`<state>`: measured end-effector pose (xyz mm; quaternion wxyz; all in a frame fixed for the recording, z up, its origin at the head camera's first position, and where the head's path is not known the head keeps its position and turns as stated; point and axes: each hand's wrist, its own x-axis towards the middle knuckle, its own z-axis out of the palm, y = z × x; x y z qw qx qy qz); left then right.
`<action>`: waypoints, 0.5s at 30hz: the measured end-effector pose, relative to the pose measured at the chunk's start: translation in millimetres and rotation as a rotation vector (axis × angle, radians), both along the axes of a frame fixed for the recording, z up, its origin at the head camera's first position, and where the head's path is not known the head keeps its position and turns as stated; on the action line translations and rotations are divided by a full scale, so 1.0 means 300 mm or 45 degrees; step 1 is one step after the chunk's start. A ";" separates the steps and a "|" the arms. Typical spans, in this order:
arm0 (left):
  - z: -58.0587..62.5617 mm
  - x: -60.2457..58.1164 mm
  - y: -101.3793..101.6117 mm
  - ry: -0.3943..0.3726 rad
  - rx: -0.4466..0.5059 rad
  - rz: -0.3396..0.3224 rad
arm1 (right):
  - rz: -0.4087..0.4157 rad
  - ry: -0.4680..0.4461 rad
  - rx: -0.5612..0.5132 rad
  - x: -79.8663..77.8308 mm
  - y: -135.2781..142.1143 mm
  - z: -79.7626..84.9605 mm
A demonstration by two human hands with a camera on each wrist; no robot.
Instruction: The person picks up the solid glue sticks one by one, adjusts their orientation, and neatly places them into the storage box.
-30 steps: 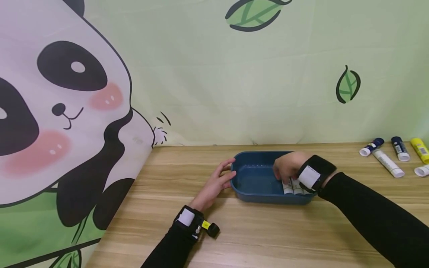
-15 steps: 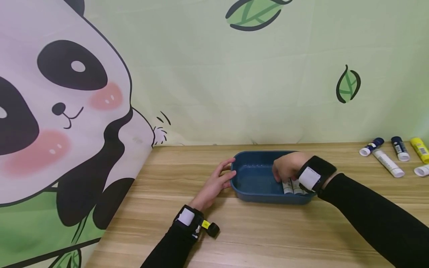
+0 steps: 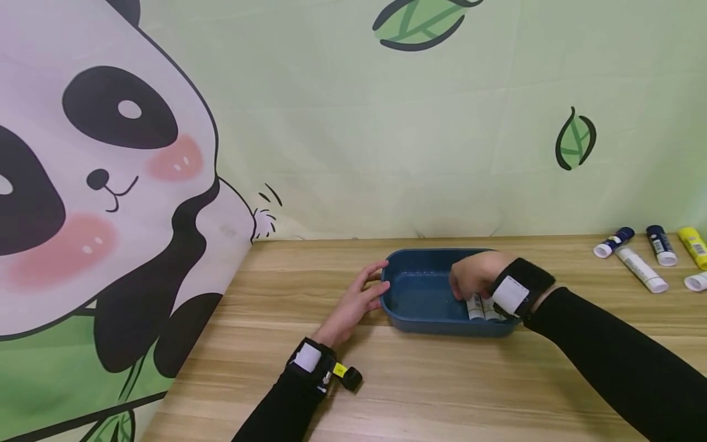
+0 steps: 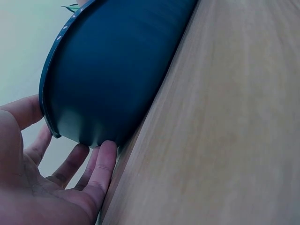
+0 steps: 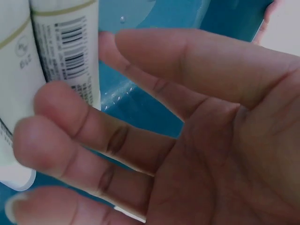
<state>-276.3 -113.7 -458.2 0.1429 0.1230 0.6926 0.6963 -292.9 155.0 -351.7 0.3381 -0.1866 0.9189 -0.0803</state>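
Observation:
In the head view a dark blue plastic bin (image 3: 422, 326) sits on the wooden table. Inside its right part lie white glue sticks (image 3: 475, 307) side by side, partly hidden by my right hand (image 3: 479, 274). The right wrist view shows that hand's fingers (image 5: 61, 108) resting on the glue sticks (image 5: 70, 51), which carry barcodes and a gold line. The thumb stands off to the side, and no grip around a stick shows. My left hand (image 3: 353, 307) touches the bin's left end with spread fingers; the left wrist view shows the fingertips (image 4: 108, 152) against the bin wall (image 4: 112, 70).
At the table's right back lie dark blue glue sticks (image 3: 661, 245), a white glue stick (image 3: 641, 270), a yellow glue stick (image 3: 693, 247) and another white-ended tube (image 3: 697, 282) cut by the frame edge. A panda-printed cloth (image 3: 353, 123) hangs behind the table.

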 end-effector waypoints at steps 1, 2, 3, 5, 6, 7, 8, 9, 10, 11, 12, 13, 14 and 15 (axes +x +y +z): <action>0.000 0.001 0.000 -0.002 -0.003 0.001 | 0.001 -0.001 0.001 -0.001 -0.001 -0.002; 0.000 0.002 0.000 -0.004 -0.006 0.003 | 0.004 -0.001 0.005 -0.001 -0.002 -0.003; 0.000 0.002 0.000 -0.004 -0.008 0.004 | 0.007 0.000 0.008 -0.002 -0.003 -0.004; 0.000 0.003 0.001 -0.005 -0.006 0.007 | 0.011 0.005 0.016 -0.004 -0.003 -0.006; 0.000 0.003 0.002 -0.006 -0.004 0.007 | 0.017 0.009 0.018 -0.005 -0.003 -0.006; 0.000 0.003 0.002 -0.006 -0.002 0.008 | 0.024 0.012 0.020 -0.005 -0.004 -0.006; 0.001 0.003 0.003 -0.005 -0.001 0.009 | 0.029 0.016 0.022 -0.005 -0.004 -0.006; 0.000 0.003 0.003 -0.003 0.002 0.009 | 0.034 0.019 0.022 -0.006 -0.004 -0.007; 0.001 0.003 0.003 -0.002 0.001 0.010 | 0.036 0.022 0.023 -0.006 -0.004 -0.007; 0.001 0.003 0.003 -0.001 0.003 0.010 | 0.039 0.025 0.023 -0.005 -0.004 -0.007; 0.001 0.003 0.003 -0.001 0.002 0.010 | 0.040 0.028 0.023 -0.005 -0.005 -0.007; 0.001 0.003 0.003 -0.001 0.000 0.010 | 0.041 0.032 0.024 -0.005 -0.005 -0.007; 0.001 0.003 0.003 -0.001 0.000 0.010 | 0.039 0.034 0.025 -0.005 -0.006 -0.007; 0.001 0.002 0.003 -0.002 0.001 0.010 | 0.040 0.034 0.025 -0.004 -0.006 -0.007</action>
